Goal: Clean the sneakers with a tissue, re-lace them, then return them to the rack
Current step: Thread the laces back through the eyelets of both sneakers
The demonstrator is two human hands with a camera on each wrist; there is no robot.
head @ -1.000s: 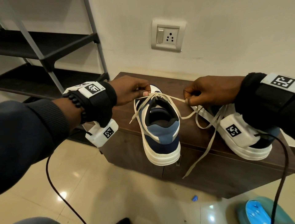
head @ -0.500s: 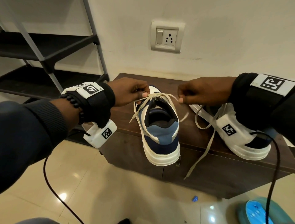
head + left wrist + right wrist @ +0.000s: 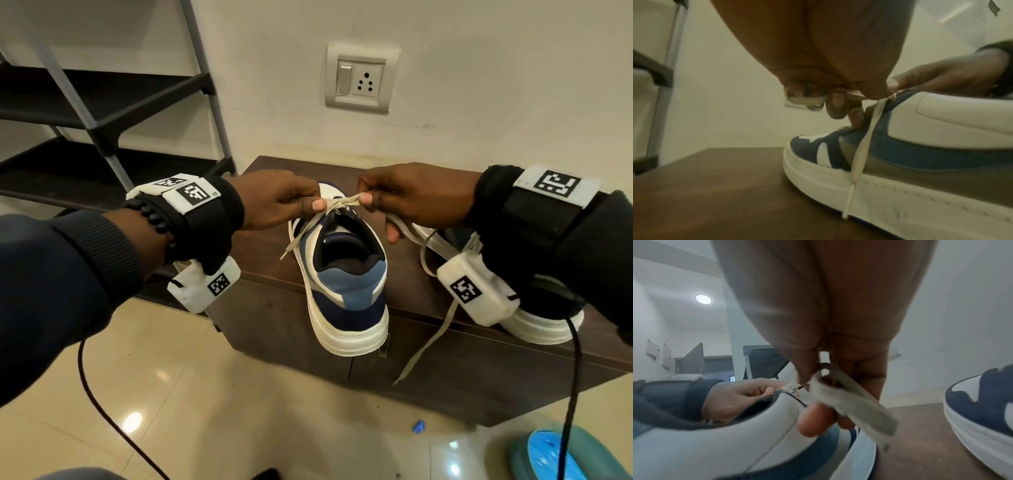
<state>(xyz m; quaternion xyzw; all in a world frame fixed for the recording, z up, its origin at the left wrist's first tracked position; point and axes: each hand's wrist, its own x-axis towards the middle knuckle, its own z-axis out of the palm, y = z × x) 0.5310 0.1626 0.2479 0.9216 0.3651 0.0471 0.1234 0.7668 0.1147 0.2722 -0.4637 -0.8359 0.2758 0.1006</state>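
A white and blue sneaker (image 3: 346,291) stands heel toward me on the brown cabinet top (image 3: 267,253), its heel over the front edge. A cream lace (image 3: 339,204) crosses above its tongue. My left hand (image 3: 308,205) pinches the lace on the left, and a loose end (image 3: 859,155) hangs down the shoe's side (image 3: 931,149). My right hand (image 3: 370,198) pinches the lace on the right, with a flat strand (image 3: 855,404) trailing from its fingers. A second sneaker (image 3: 541,325) sits at the right, largely hidden behind my right wrist.
A black metal shoe rack (image 3: 102,113) stands at the left against the wall. A wall socket (image 3: 361,80) is above the cabinet. On the tiled floor lie a teal and blue slipper (image 3: 548,455) and a small blue scrap (image 3: 418,426). Black cables (image 3: 572,394) hang from both wrists.
My right hand has moved left toward the left hand, so the two now pinch the lace close together over the tongue. The stretch of lace between them has shortened.
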